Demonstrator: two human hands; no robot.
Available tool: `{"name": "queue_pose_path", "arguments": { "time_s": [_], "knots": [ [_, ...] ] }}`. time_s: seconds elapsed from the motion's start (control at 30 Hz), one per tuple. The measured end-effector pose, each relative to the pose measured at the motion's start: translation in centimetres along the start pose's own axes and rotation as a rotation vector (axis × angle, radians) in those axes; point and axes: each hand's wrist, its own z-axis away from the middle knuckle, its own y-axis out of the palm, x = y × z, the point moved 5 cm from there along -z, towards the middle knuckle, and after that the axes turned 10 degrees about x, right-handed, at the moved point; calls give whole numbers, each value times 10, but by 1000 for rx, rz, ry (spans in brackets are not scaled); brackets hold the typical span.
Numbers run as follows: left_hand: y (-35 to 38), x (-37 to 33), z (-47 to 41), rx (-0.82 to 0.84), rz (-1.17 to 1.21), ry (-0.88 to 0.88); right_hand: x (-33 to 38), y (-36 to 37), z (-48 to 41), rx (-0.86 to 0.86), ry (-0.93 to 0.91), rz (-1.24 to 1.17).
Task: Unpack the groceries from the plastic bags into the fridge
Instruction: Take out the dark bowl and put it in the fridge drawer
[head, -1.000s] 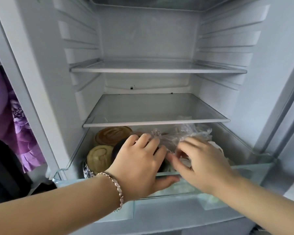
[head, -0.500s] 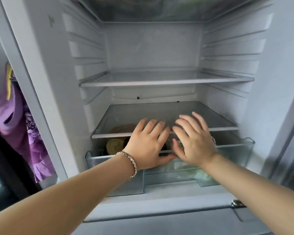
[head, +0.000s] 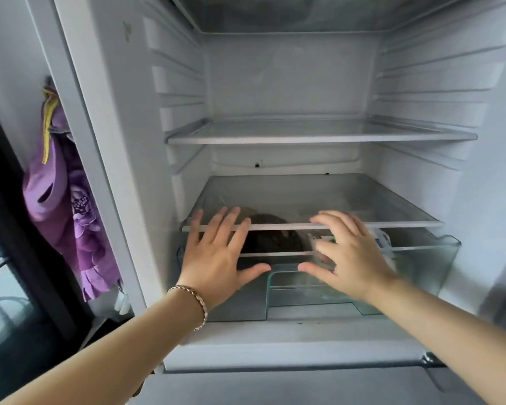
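Note:
The fridge stands open in front of me. At its bottom sits a clear plastic crisper drawer [head: 433, 258], nearly pushed in under the lower glass shelf [head: 362, 223]. My left hand [head: 216, 258] and my right hand [head: 351, 258] rest flat against the drawer's front, fingers spread, holding nothing. Through the drawer and shelf I see dark round groceries [head: 272, 235] between my hands and a white packet [head: 383, 241] behind my right hand. No plastic bags are in view.
An upper glass shelf [head: 319, 135] spans the fridge with nothing on it. Ribbed side walls hold spare shelf slots. A purple flowered cloth [head: 70, 206] hangs on the wall left of the fridge. A dark window or door lies at far left.
A second ago both hands were inside the pulled-out drawer on the bagged groceries. They came out, flattened on its front, and the drawer has slid back under the shelf.

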Motion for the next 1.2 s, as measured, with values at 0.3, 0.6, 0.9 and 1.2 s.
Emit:
{"name": "queue_pose_path", "arguments": {
  "time_s": [0.3, 0.6, 0.9, 1.2],
  "knots": [
    [1, 13, 0, 44, 16, -66, 7, 1, -4, -74, 102, -47],
    [12, 13, -15, 292, 2, -56, -7, 9, -9, -169, 31, -12],
    [-7, 31, -36, 336, 360, -101, -4, 5, -10, -144, 42, -62],
    [-13, 30, -30, 290, 291, -259, 1, 0, -22, 286, 262, -309]
  ]
}}
